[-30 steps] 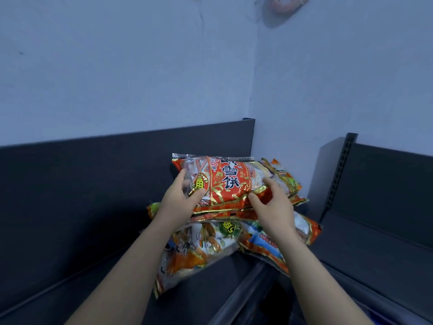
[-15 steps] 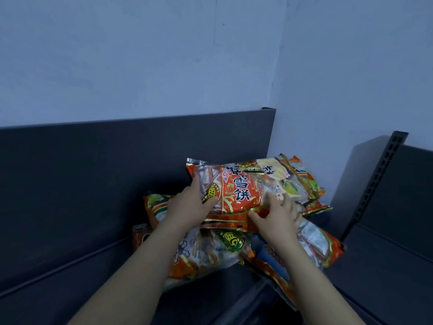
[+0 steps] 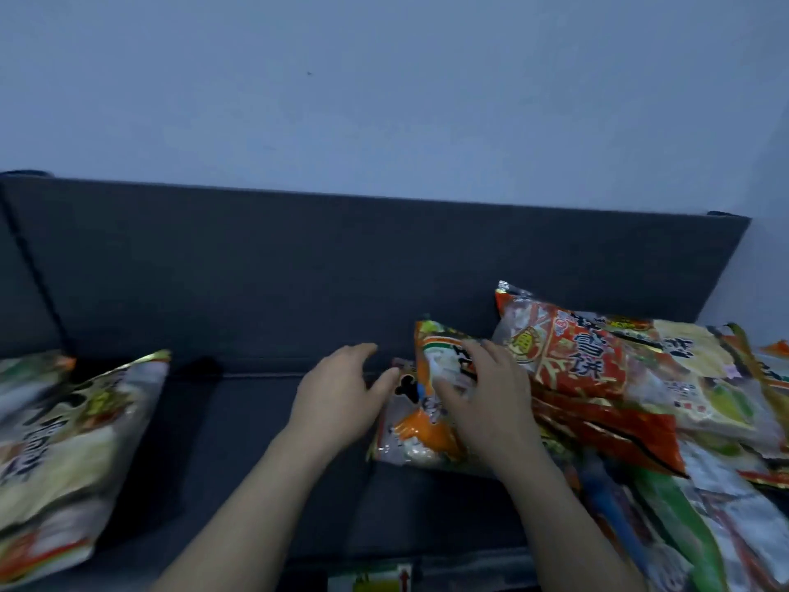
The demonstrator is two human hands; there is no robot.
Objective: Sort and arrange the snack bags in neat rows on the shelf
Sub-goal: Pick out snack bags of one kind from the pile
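Just below mid-frame, the left hand (image 3: 341,395) hovers with its fingers relaxed and apart. Its thumb is beside an orange-and-white crinkly plastic snack bag (image 3: 420,437) on the dark grey metal shelf (image 3: 264,463). The right hand (image 3: 486,403) lies spread flat on that bag. Behind it at right, a red foil bag (image 3: 576,356) tops a heap.

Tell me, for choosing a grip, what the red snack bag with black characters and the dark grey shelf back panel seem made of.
Red snack bag with black characters: likely thin glossy plastic film; it creases, glints, shows clear patches. Dark grey shelf back panel: probably matte painted metal; flat, dull, dimly lit.
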